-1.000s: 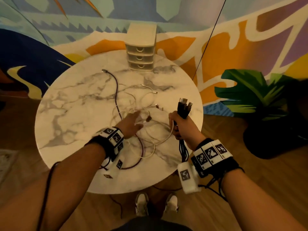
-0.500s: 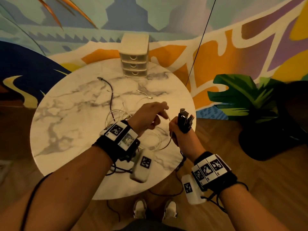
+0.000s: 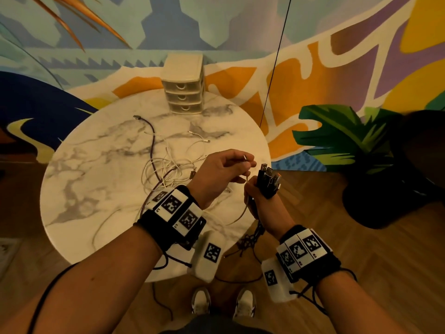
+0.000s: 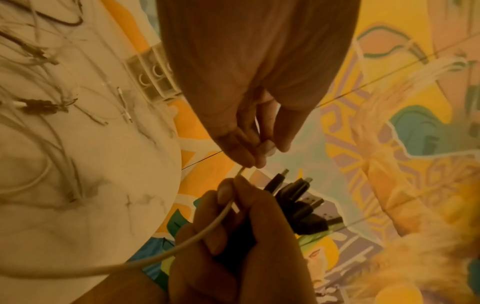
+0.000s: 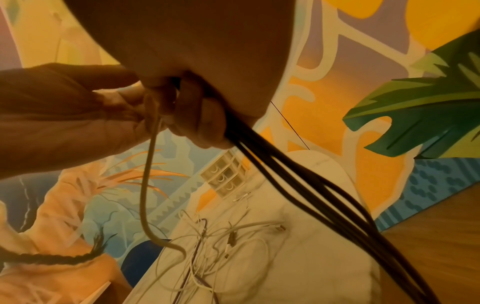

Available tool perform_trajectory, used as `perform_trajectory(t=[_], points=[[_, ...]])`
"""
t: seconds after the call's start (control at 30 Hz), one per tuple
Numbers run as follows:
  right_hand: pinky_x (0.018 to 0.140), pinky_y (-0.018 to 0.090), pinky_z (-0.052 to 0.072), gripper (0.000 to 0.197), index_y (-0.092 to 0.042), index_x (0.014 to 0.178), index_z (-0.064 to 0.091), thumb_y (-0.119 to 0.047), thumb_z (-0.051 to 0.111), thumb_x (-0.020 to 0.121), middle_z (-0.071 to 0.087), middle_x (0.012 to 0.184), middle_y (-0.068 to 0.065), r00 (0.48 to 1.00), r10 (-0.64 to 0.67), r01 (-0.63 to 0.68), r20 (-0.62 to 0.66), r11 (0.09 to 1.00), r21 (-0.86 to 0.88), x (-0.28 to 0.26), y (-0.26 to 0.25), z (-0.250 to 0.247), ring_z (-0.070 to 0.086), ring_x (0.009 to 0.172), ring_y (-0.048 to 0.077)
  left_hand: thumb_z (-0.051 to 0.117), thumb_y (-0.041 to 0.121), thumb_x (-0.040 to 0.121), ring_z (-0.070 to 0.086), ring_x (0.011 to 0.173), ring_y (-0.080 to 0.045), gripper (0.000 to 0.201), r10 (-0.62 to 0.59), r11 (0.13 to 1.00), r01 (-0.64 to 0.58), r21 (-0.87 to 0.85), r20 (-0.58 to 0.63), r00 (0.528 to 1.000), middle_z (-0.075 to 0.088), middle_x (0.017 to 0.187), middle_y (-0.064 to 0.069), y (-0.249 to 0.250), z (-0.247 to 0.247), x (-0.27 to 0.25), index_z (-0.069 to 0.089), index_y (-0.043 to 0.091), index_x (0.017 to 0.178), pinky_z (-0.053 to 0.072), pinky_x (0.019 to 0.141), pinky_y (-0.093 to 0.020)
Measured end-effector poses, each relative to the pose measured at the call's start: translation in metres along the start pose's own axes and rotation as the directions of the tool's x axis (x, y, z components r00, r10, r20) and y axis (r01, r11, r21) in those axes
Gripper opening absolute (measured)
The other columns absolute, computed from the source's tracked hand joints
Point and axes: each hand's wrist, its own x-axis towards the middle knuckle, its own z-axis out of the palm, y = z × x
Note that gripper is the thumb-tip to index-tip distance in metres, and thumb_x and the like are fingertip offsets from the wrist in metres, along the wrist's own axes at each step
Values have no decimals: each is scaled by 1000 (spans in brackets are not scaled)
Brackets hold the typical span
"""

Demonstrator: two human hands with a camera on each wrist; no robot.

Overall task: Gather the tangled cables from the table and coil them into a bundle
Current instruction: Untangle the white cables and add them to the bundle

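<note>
My right hand [image 3: 258, 196] grips a bundle of black cables [image 3: 267, 182] upright, plugs on top [image 4: 303, 197]; their cords hang down past the table edge [image 5: 324, 195]. My left hand [image 3: 224, 172] pinches the end of a white cable [image 4: 207, 232] just above the right fist [image 4: 233, 236]. That cable runs down between the right fingers [image 5: 150, 164] and back to the table. A tangle of thin white cables [image 3: 168, 172] and a dark purple cable [image 3: 151, 141] lies on the round marble table [image 3: 84, 189].
A small white drawer unit [image 3: 184, 85] stands at the table's far edge. A dark plant pot [image 3: 390, 189] sits on the wood floor at the right. My shoes [image 3: 224, 302] show below the near rim. A thin black line [image 3: 274, 61] hangs along the mural wall.
My left hand lifted off the tangle with a white cable end and brought it up to the right fist. The right hand kept its hold on the black bundle.
</note>
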Motion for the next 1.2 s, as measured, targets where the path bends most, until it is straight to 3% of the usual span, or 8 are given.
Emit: perform_trajectory(t=[0.13,0.33,0.63,0.83,0.93,1.03,1.13,1.2], points=[[44,18,31,27,-10,72,47,-16,43,98,44,50,-8,999,37,-37,18,999,19,-9,4,-8,35,43,6,59,11,89,58,77,-9,13,140,935,-95,342,-108,984,68,97,-4,-4,7,-1,72,12,94,49,69,-23],[45,19,29,36,-12,67,49,-24,42,100,47,48,-9,999,-10,9,33,1000,21,-12,4,-8,34,41,5,63,15,87,59,85,-10,11,154,865,-93,494,-85,984,66,91,-2,-1,29,-6,72,12,92,43,73,-13],[42,22,28,38,-16,63,47,-17,40,100,44,50,-4,998,-62,64,-24,994,88,-10,-4,-6,34,42,9,63,14,87,57,85,2,11,185,902,-144,408,-63,981,67,91,7,2,37,-10,73,18,88,38,70,-4],[40,18,32,39,-9,60,51,-5,41,98,51,41,-4,999,-41,41,-6,997,72,-10,-11,-4,41,35,6,61,11,88,57,62,0,12,207,948,-183,261,-67,976,64,88,10,0,41,-16,72,13,92,38,53,-16],[44,24,32,37,-7,66,52,-13,38,100,53,44,-4,999,-3,10,-49,990,141,-8,-8,-2,42,37,11,55,6,91,58,64,-3,18,242,963,-234,133,-46,969,64,94,1,4,40,-21,70,12,99,43,54,-10],[54,28,39,50,-6,67,58,-35,37,101,61,56,3,980,12,34,-198,973,230,-4,3,-4,50,52,20,57,14,91,54,79,-5,28,263,942,-224,248,-136,955,56,110,0,-5,35,-26,61,23,117,42,66,-10],[64,33,46,61,-5,63,61,-47,35,99,65,67,12,938,88,13,-335,958,287,3,5,-12,57,62,21,62,29,88,56,87,-8,42,-2,883,-22,470,50,999,58,112,8,-38,25,-35,49,30,128,45,76,-21],[55,29,48,56,-6,58,48,-41,37,100,55,54,12,938,136,49,-318,857,513,6,1,-19,55,50,22,60,33,89,58,86,-12,29,-213,753,28,658,203,956,64,102,5,-70,8,-42,59,23,116,46,74,-25]])
